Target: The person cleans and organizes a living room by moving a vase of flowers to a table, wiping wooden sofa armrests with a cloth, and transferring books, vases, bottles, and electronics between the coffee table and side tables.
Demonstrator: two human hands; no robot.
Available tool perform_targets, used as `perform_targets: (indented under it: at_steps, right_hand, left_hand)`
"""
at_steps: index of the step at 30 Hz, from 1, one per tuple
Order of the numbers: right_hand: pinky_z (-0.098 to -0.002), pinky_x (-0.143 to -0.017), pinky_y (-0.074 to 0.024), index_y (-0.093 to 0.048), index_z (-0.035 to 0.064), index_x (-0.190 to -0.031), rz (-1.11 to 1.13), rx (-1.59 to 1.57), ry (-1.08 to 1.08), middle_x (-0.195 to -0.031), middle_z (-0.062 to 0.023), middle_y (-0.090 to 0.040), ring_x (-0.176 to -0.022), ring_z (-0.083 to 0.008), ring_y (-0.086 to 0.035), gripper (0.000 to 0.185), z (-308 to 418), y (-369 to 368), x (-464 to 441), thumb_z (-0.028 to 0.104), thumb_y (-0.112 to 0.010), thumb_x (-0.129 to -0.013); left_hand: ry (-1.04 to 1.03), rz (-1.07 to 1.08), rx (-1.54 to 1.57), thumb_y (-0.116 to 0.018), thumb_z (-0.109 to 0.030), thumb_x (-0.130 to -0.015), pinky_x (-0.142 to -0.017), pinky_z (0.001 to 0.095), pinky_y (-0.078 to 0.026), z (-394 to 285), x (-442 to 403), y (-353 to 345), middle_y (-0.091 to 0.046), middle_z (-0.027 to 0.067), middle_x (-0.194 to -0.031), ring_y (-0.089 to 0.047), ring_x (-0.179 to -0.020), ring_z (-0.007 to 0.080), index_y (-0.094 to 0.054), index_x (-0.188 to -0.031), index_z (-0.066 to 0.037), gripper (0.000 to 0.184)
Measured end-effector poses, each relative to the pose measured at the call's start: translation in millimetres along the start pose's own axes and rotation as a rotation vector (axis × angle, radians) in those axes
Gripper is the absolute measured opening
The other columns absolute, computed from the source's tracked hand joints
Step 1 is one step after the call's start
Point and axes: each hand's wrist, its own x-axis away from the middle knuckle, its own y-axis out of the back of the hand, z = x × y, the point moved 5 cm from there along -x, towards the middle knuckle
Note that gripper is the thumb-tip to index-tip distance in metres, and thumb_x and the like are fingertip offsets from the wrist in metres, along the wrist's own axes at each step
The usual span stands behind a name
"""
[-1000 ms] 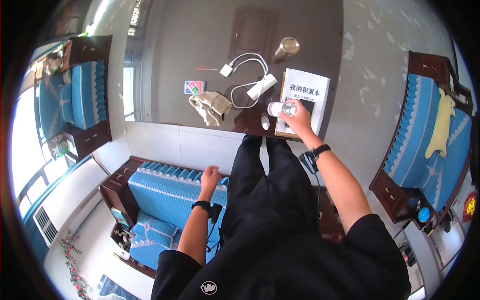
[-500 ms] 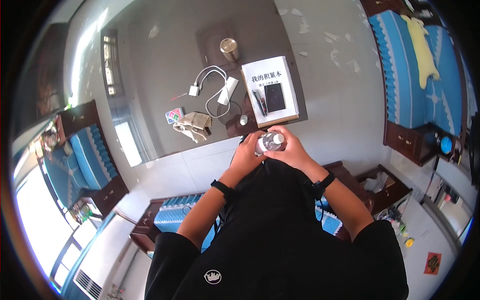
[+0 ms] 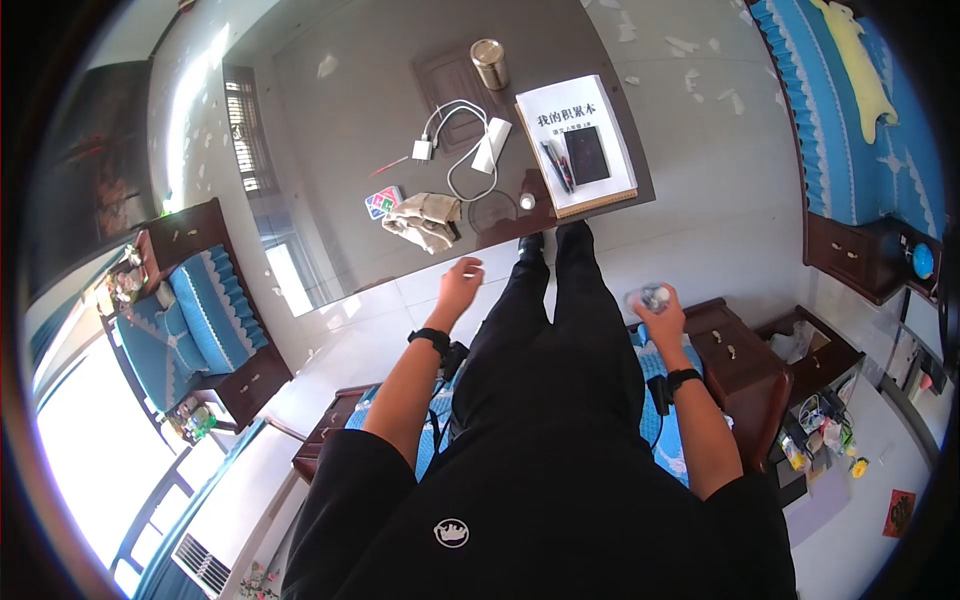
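My right hand (image 3: 662, 315) is closed around a small clear plastic bottle (image 3: 652, 296), held out to the right of my legs above the floor. The bottle is a little blurred. My left hand (image 3: 462, 282) hangs in front of the near table edge, its fingers loosely bent and apart, with nothing visible in them. Nearest to it on the dark glossy table (image 3: 350, 220) lies a crumpled beige cloth (image 3: 425, 220). Beside the cloth are a colourful card-like packet (image 3: 382, 203) and a small whitish round object (image 3: 527, 201).
A white charger (image 3: 423, 150) with its cable, a white power strip (image 3: 491, 146) and a metallic canister (image 3: 489, 64) stand farther back. At the right, pens (image 3: 558, 167) and a dark notebook (image 3: 587, 154) lie on a white book (image 3: 610, 110). Dark wooden drawers (image 3: 730, 350) stand right.
Both hands held the bottle together before. They have moved apart: the right has carried the bottle rightward, and the left has let go and moved left. My head view has shifted.
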Motion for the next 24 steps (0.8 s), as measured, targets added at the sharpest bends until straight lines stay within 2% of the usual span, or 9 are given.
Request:
perform_targets:
  at_steps: [4,5,9,11,13,15,19,21,24]
  right_hand:
    - [-0.0409,-0.091,-0.0516,-0.058,0.0043,-0.123,-0.142,0.111,-0.163,-0.111,-0.0138,-0.069,-0.104,-0.0287,-0.067,0.067,-99.8,27.5,33.7,0.026,-0.090,-0.068]
    - [-0.0412,-0.092,-0.0509,-0.057,0.0040,-0.124,-0.155,0.090,-0.196,-0.112,-0.0144,-0.069,-0.106,-0.0293,-0.066,0.069,-134.0,30.1,43.5,0.026,-0.090,-0.067]
    - [-0.0423,-0.093,-0.0503,-0.056,0.0038,-0.124,-0.125,0.080,-0.415,-0.113,-0.0153,-0.068,-0.107,-0.0314,-0.065,0.072,-142.7,46.3,91.3,0.027,-0.091,-0.066]
    - [-0.0423,-0.091,-0.0513,-0.057,0.0037,-0.122,-0.109,0.118,-0.417,-0.110,-0.0157,-0.069,-0.104,-0.0321,-0.067,0.070,-151.1,43.3,104.2,0.027,-0.090,-0.066]
    - [-0.0419,-0.088,-0.0526,-0.058,0.0035,-0.120,-0.068,0.071,-0.322,-0.107,-0.0168,-0.069,-0.101,-0.0330,-0.068,0.066,-150.4,34.8,119.8,0.028,-0.090,-0.067]
    - [-0.0423,-0.085,-0.0538,-0.056,0.0045,-0.120,-0.053,0.067,-0.423,-0.104,-0.0189,-0.069,-0.098,-0.0354,-0.068,0.066,-125.0,33.7,128.2,0.026,-0.089,-0.068]
    - [-0.0459,-0.090,-0.0517,-0.057,0.0062,-0.120,-0.272,0.157,-0.238,-0.110,-0.0203,-0.067,-0.105,-0.0401,-0.065,0.061,-130.9,42.5,151.1,0.020,-0.085,-0.069]
    - [-0.0466,-0.094,-0.0499,-0.058,0.0058,-0.120,-0.291,0.069,-0.422,-0.113,-0.0197,-0.066,-0.109,-0.0401,-0.063,0.059,-139.8,61.0,162.5,0.021,-0.084,-0.069]
    - [-0.0452,-0.091,-0.0517,-0.057,0.0052,-0.119,-0.434,-0.096,-0.563,-0.109,-0.0193,-0.068,-0.105,-0.0391,-0.065,0.059,-170.2,84.9,180.4,0.027,-0.084,-0.071]
  left_hand:
    - [0.227,-0.071,0.111,-0.065,-0.017,-0.092,-0.066,0.0295,-0.057,33.9,-6.1,35.5,-0.074,0.0081,-0.097,-0.073,-0.085,0.0171,-0.065,-0.115,-0.006,0.026]
    - [0.227,-0.063,0.107,-0.065,-0.017,-0.092,-0.066,0.0295,-0.057,37.0,-11.0,38.7,-0.074,0.0081,-0.097,-0.073,-0.085,0.0171,-0.065,-0.115,-0.006,0.026]
    - [0.147,-0.023,0.012,-0.064,-0.016,-0.092,-0.066,0.0298,-0.056,24.6,-32.0,29.5,-0.074,0.0088,-0.097,-0.073,-0.083,0.0166,-0.065,-0.113,-0.006,0.024]
    - [0.100,0.005,0.067,-0.062,-0.016,-0.089,-0.073,0.0339,-0.057,3.5,-35.6,9.8,-0.074,0.0124,-0.091,-0.074,-0.079,0.0205,-0.067,-0.110,-0.003,0.025]
    - [0.080,0.094,0.056,-0.061,-0.017,-0.090,-0.071,0.0326,-0.056,-18.1,-36.1,-16.8,-0.074,0.0118,-0.091,-0.074,-0.079,0.0199,-0.066,-0.110,-0.005,0.024]
    - [0.076,0.244,0.077,-0.060,-0.016,-0.091,-0.068,0.0311,-0.056,-26.2,-40.4,-58.9,-0.074,0.0103,-0.090,-0.074,-0.080,0.0186,-0.066,-0.111,-0.006,0.022]
    - [-0.039,0.435,-0.082,-0.058,-0.014,-0.093,-0.063,0.0289,-0.056,-42.7,-51.6,-127.4,-0.074,0.0093,-0.092,-0.073,-0.081,0.0165,-0.065,-0.113,-0.008,0.022]
    - [0.017,0.547,-0.135,-0.057,-0.015,-0.094,-0.062,0.0288,-0.056,-75.6,-46.9,-152.2,-0.074,0.0102,-0.093,-0.073,-0.081,0.0166,-0.065,-0.115,-0.008,0.023]
    - [-0.067,0.634,-0.252,-0.056,-0.016,-0.095,-0.061,0.0295,-0.056,-104.6,-47.9,-188.4,-0.074,0.0106,-0.092,-0.073,-0.080,0.0167,-0.064,-0.114,-0.007,0.022]
